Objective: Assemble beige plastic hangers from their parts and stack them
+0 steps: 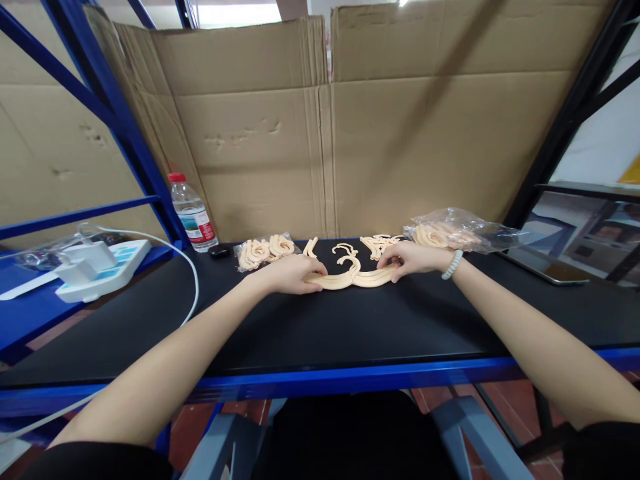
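My left hand (298, 274) is closed on the left end of a pale cream moulding piece (336, 283), its fingers over the top. My right hand (411, 259) pinches the far end of a second curved moulding piece (371, 278). The two pieces meet in the middle, forming a shallow double curve on the black tabletop (350, 327). From the joint a curled scroll ornament (351, 264) extends away from me. Beyond it lies a thinner scroll piece (345, 248). A pair of short curved strips (311, 248) sits past my left hand, and several small ornaments (379, 244) lie behind my right hand.
Bagged ornaments (265, 251) lie at left, near a water bottle (193, 215) and a small black object (219, 251). Another plastic bag of pieces (453, 231) and a tablet-like device (545, 267) are at right. A power strip (107, 269) trails a white cable; cardboard (265, 147) stands behind.
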`<state>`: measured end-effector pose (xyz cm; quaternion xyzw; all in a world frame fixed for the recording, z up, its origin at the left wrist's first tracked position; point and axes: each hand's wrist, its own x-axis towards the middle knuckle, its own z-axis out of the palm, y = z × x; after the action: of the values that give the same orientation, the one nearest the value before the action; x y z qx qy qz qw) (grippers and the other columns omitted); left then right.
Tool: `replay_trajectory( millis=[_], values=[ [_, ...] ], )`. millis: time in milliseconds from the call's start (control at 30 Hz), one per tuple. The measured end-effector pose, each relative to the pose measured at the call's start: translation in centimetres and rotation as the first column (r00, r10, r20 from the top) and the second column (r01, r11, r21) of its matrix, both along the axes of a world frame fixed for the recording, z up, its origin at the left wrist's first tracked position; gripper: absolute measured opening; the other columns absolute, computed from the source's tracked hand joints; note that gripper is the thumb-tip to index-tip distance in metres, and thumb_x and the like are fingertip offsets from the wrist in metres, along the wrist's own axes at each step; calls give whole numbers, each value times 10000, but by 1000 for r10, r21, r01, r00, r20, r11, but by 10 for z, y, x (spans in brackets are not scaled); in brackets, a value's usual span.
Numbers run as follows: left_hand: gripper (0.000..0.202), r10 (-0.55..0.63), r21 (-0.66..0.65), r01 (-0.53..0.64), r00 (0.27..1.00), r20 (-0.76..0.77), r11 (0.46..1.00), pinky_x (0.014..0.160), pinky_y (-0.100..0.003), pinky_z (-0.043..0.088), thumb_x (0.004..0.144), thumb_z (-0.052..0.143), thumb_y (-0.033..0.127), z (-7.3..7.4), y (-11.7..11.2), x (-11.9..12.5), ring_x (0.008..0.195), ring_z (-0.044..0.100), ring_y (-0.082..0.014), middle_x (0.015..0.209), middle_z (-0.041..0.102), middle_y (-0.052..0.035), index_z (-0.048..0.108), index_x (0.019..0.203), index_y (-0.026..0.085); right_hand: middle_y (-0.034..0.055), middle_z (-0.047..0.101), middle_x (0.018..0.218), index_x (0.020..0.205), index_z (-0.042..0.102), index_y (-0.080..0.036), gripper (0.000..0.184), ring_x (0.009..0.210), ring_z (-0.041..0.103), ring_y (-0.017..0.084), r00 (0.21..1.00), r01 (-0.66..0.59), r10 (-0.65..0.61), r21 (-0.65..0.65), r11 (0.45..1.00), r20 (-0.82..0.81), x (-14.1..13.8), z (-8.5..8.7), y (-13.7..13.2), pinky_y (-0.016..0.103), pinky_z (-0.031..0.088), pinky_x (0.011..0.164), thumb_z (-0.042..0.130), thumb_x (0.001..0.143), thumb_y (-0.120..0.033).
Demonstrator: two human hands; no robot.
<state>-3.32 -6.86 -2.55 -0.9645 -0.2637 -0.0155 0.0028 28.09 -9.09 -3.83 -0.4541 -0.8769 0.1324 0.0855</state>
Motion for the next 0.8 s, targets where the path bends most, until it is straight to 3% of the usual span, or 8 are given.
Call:
replay_trajectory(
  millis=[600,800],
  values=[
    [323,24,14,-24,1000,-10,1000,827,-279,434,786,589,296,1,3,-3,985,606,-205,1087,662,-73,615,1085,177,76,673,956,983,694,-147,356,706,565,152,999,46,-46,28,999,11,-2,2,-3,280,462,664,747,637,-216],
    [336,36,10,-36,999,-4,999,846,-279,428,777,602,287,3,2,-4,1008,596,-202,1111,660,-62,612,1097,186,79,661,972,1007,687,-152,392,717,567,159,998,51,-52,46,998,21,0,3,-3,287,462,665,758,632,-244]
  ],
)
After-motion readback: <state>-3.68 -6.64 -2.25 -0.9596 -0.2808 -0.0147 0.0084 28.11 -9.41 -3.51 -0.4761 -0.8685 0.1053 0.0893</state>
